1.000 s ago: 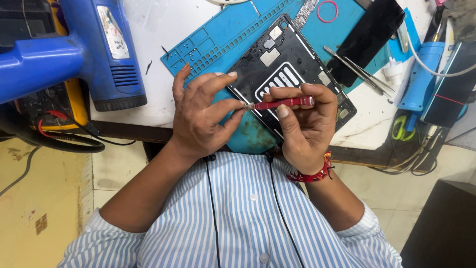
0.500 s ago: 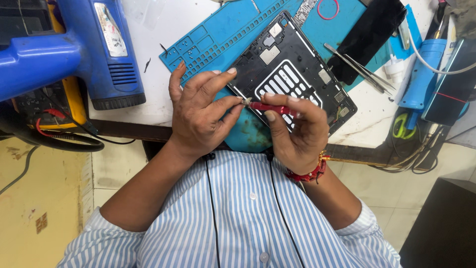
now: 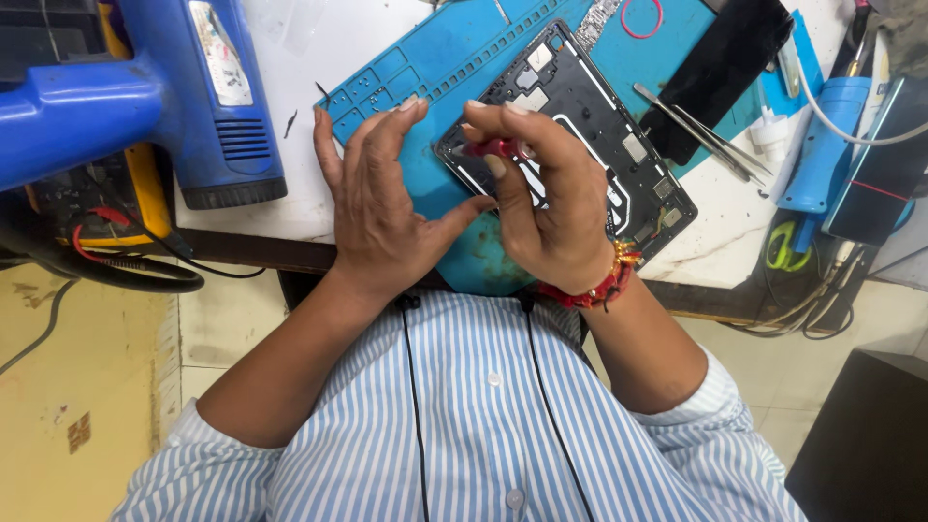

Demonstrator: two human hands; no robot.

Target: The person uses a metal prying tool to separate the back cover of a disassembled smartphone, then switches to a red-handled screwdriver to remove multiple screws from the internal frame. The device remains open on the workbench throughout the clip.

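A black opened tablet frame (image 3: 590, 116) lies tilted on a blue work mat (image 3: 454, 58) at the table's near edge. My right hand (image 3: 541, 208) grips a small red-handled screwdriver (image 3: 491, 148) over the frame's lower left corner; a red thread band circles that wrist. My left hand (image 3: 382, 208) rests beside it with fingers spread, thumb touching the mat below the frame, holding nothing.
A blue heat gun (image 3: 145, 92) lies at the left over a yellow meter (image 3: 145, 184) with black and red leads. Metal tweezers (image 3: 701, 135), a black screen panel (image 3: 720, 63), a blue tool (image 3: 822, 145) and cables sit on the right.
My right hand has turned the screwdriver from lying sideways across the frame to pointing at its lower left corner. Both hands have shifted slightly left; the left hand's fingers have lifted off the tool.
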